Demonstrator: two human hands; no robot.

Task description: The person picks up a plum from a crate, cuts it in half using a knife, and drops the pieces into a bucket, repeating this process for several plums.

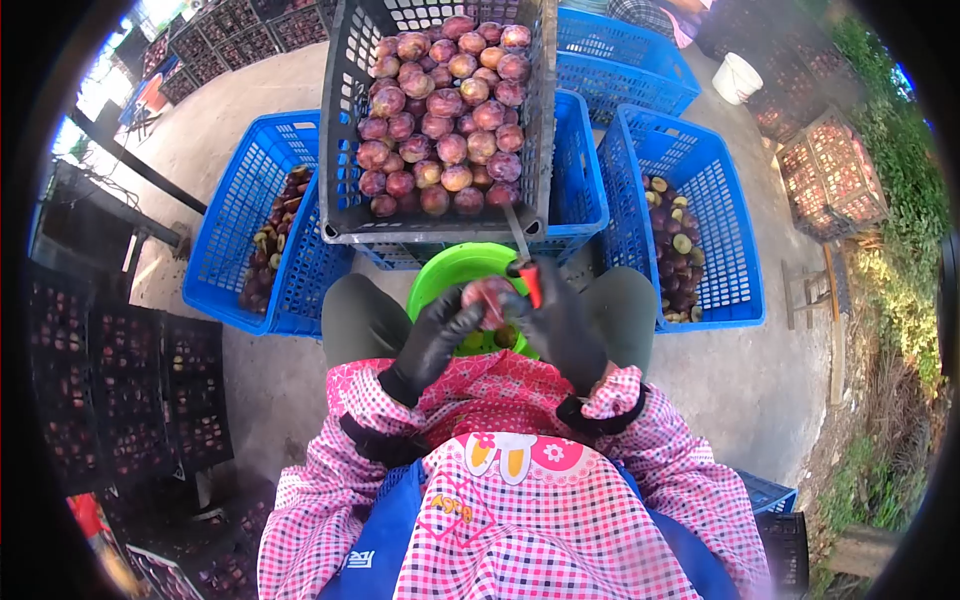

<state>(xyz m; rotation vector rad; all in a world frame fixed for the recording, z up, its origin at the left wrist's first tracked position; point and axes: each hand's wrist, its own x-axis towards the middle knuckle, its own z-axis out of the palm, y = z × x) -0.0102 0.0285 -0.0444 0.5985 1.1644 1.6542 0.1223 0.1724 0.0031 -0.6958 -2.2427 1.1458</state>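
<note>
My left hand, in a black glove, has its fingers wrapped round a reddish-purple plum. Close against the plum's other side is my right hand, also black-gloved, gripping a knife by its red handle. The knife's blade points up and away from me, overlapping the front rim of the crate. Below both hands a bright green basin rests between my knees, with some fruit partly visible inside.
In front stands a black crate heaped with whole plums. Blue crates with cut fruit flank it, one left and one right. Dark crates of fruit stack at far left. A white bucket and another person's arm show behind.
</note>
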